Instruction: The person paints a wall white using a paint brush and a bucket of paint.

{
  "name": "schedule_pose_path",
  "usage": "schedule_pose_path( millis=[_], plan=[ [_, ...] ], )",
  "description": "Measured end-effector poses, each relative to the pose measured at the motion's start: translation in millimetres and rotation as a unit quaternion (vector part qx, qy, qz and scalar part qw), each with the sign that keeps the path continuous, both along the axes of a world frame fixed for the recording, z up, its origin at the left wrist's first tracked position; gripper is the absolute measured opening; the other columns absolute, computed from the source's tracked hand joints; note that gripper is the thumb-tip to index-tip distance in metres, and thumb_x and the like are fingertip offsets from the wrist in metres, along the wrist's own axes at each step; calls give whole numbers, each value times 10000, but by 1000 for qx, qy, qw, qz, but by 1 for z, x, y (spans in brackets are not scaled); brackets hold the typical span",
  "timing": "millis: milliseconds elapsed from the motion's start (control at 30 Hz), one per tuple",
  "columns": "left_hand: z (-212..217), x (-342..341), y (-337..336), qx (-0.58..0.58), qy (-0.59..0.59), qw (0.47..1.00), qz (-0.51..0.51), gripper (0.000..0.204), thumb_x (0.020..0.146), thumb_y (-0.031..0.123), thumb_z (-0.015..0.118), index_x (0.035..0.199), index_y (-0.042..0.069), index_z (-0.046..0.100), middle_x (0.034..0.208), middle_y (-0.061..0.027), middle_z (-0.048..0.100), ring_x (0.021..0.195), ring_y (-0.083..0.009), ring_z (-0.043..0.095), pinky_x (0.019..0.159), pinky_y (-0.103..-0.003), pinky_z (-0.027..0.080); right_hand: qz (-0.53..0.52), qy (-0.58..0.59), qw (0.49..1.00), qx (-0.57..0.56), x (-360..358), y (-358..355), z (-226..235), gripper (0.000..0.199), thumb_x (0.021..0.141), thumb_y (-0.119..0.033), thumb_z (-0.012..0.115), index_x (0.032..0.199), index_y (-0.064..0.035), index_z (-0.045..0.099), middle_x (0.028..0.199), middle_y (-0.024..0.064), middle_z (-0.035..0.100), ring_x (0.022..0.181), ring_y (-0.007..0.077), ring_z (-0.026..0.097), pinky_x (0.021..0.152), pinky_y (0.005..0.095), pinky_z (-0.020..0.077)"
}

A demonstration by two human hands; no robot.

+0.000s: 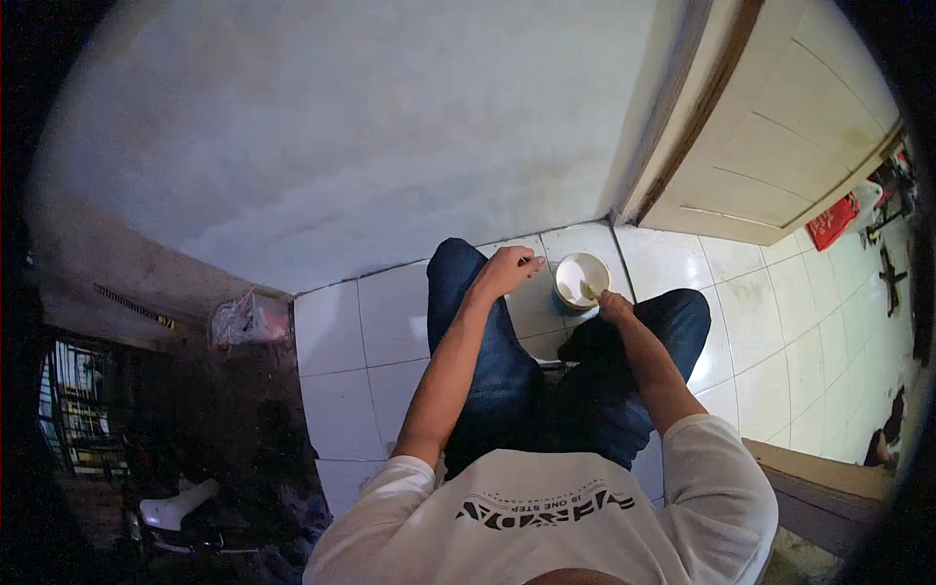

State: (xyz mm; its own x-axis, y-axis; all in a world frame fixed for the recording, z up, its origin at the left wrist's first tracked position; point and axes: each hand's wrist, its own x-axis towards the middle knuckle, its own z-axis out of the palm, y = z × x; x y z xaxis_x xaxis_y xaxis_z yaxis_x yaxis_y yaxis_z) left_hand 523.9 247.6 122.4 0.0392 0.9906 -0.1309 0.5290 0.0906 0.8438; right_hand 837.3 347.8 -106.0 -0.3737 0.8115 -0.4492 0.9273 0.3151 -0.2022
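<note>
Head view. The right hand (615, 307) is grasping a short, pale-handled tool (589, 291); its fingers are closing around the handle in a curled grip, while the tool's exact kind is remaining unclear at this size. The tool is leaning into a round tub (560, 296) of white material (580, 267), and the hand is lying at the tub's near right edge; whether the skin is touching the rim cannot be told. The tub is standing on the white tiled floor (331, 327), between the two hands and just beyond the right leg. The left hand (509, 270) is hovering beside the left knee (451, 261), left of the tub and apart from it. Its fingers are bending partway, pointing toward the tub; whether they are pinching anything small cannot be told.
</note>
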Motion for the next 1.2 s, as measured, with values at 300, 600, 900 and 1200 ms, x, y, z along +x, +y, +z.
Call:
schedule_pose_path(
  millis=[300,600,900,1200],
  plan=[
    [11,1,-12,59,-23,998,9,139,918,120,652,914,-18,670,841,-104,703,781,-186,682,730,-330,517,-27,7,999,-18,-7,-7,29,206,899,-242,589,1047,-110,646,1032,160,721,1003,368,692,801,508,568],
    [4,-2,-5,35,-11,999,21,202,866,130,749,941,14,601,831,-77,673,723,-164,647,659,-336,510,15,43,999,30,-7,-2,-8,321,977,-361,482,981,-78,634,958,186,712,867,369,713,741,494,587],
    [1,3,4,28,-13,999,15,221,854,137,761,920,10,592,799,-72,658,708,-151,624,641,-334,500,-39,24,999,2,-7,-2,12,330,961,-373,499,1065,-126,691,1054,153,730,977,348,712,824,462,585],
    [-2,-3,1,3,21,1000,9,233,846,150,743,960,11,594,909,-123,705,790,-241,693,714,-374,540,-68,57,996,21,-20,-4,34,319,929,-369,518,978,-115,705,1007,137,740,959,324,720,801,459,592]
  ],
)
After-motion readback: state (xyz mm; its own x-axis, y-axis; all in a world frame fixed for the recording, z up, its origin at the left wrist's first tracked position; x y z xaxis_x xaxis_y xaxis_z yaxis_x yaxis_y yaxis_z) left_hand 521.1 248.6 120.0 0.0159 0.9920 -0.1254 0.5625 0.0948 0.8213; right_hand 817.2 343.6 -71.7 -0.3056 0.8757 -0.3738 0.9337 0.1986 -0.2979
